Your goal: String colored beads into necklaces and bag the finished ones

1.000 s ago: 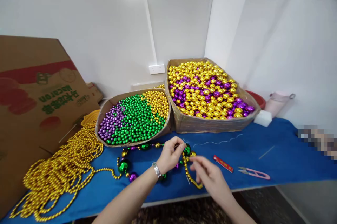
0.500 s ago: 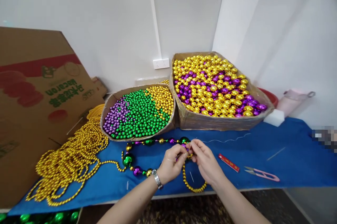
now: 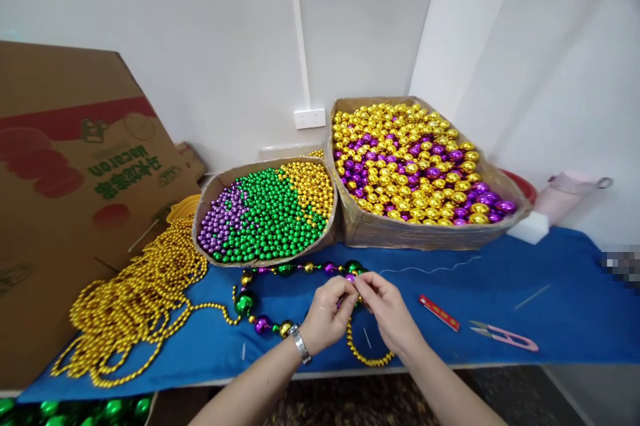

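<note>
Above the blue cloth, my left hand (image 3: 327, 316), with a metal watch on its wrist, is closed in a pinch on part of a bead necklace (image 3: 245, 303). Fingertips of my right hand (image 3: 390, 311) meet it there and pinch the same spot; a purple bead shows just above them, and any thread between the fingers is too fine to make out. Green, purple and gold beads of several sizes make up the necklace, curving away to the left. A loop of small gold beads (image 3: 370, 361) hangs down below my hands onto the cloth.
Behind stand a box of small beads (image 3: 270, 261) and a larger box of gold and purple beads (image 3: 415, 236). Gold bead strands (image 3: 135, 306) are heaped left by a carton (image 3: 60, 213). A red packet (image 3: 439, 313) and pink thread snips (image 3: 505, 336) lie right, near a white thread (image 3: 430, 271).
My right fingertips have drawn in closer to the left ones and shifted slightly. My left hand stays nearly in place. The view has moved a little to the left.
</note>
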The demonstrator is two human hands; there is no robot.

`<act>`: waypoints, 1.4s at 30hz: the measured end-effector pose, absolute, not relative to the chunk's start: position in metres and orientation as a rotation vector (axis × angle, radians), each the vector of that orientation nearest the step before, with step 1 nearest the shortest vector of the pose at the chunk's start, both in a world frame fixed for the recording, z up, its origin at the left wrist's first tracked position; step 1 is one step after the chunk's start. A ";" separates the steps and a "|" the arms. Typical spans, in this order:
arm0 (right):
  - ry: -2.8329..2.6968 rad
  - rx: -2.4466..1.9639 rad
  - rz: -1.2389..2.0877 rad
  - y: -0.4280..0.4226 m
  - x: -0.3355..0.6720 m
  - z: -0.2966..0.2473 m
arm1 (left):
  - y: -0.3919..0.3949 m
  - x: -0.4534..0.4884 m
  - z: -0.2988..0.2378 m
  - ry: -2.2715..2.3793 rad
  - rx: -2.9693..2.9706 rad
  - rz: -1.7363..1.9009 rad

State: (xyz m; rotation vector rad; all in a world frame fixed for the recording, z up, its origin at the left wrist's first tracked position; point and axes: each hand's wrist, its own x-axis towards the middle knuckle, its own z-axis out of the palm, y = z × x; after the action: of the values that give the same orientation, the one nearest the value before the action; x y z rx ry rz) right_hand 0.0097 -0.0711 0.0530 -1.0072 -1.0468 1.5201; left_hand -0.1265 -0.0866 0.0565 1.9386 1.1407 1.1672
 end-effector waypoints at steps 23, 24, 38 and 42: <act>-1.134 -0.882 1.582 -0.060 0.019 0.043 | -0.073 -0.144 0.057 1.053 1.135 1.188; -1.166 -0.875 1.569 -0.058 0.019 0.045 | -0.073 -0.145 0.059 1.065 1.177 1.176; -1.748 -0.887 1.344 -0.041 0.019 0.068 | -0.078 -0.151 0.065 0.950 1.381 1.251; -1.878 -0.918 1.140 -0.038 0.030 0.072 | -0.080 -0.152 0.067 0.997 1.509 1.242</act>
State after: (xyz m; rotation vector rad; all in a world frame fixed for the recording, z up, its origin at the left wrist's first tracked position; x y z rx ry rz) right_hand 0.0298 -0.0376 0.0718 -0.9177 -1.8777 1.1405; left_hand -0.1516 -0.0798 0.0673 1.5090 0.9971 1.2419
